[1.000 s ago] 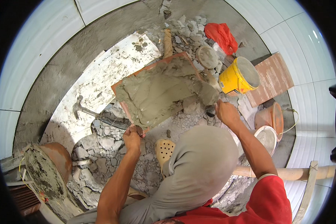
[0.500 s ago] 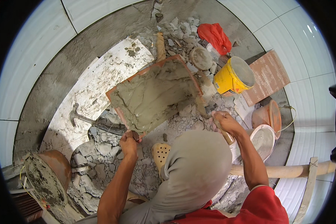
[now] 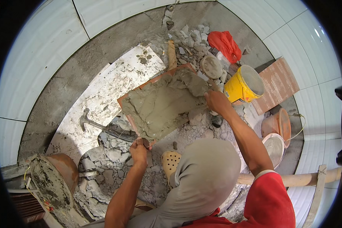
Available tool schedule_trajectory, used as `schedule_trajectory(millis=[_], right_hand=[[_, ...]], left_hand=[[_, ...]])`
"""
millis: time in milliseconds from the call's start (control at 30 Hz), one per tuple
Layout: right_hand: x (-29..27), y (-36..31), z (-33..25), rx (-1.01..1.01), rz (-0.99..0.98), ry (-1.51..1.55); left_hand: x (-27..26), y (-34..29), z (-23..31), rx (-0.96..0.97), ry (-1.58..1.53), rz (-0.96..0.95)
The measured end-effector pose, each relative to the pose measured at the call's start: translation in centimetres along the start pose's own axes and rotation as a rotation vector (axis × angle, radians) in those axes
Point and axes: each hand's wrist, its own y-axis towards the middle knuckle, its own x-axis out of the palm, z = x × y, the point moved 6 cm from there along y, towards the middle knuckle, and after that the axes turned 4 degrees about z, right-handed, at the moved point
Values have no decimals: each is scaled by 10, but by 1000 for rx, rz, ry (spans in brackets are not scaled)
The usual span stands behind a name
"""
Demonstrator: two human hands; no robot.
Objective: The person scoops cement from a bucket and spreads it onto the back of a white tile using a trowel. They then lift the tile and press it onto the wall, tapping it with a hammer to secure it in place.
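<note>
1. The left hand (image 3: 139, 149) is curling in and pinching the near-left corner of the tile (image 3: 131, 122); its fingertips are partly hiding, so how far they reach underneath I cannot tell.
2. The tile is lying ahead of the left hand and stretching across to the right hand (image 3: 216, 102), over broken rubble (image 3: 110, 155).
3. The right hand is closing around a trowel (image 3: 197, 88), whose handle is mostly hiding inside the fist; the mortar-smeared blade is resting on the tile just ahead and left of that hand.
4. Wet grey mortar (image 3: 159, 106) is covering most of the tile's face between the hands, so the coat looks largely laid on.
5. Reddish strips are showing bare along the far edge and beside the left hand, and the coat is looking ridged, lumpiest near the right hand; evenness and those margins seem unfinished.
6. A hammer (image 3: 110, 131) is lying just left of the left hand, its handle pointing toward it.
7. A yellow bucket (image 3: 239, 89) is standing just right of the right hand, with another tile (image 3: 277, 85) lying beyond it.
</note>
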Motion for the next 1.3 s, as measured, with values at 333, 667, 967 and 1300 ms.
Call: schedule_trajectory(millis=[333,667,967,1300], right_hand=[[-34,-10,3,385,-369,737],[-25,-34,7,256,-317,572],[-161,-34,-212,-451,-396,294],[-216,-108,-538,-1685,169,80]], left_hand=[[1,2,-3,-8,5,22],[-1,9,-11,-18,-56,23],[-9,22,-28,124,548,401],[0,22,-29,171,288,272]])
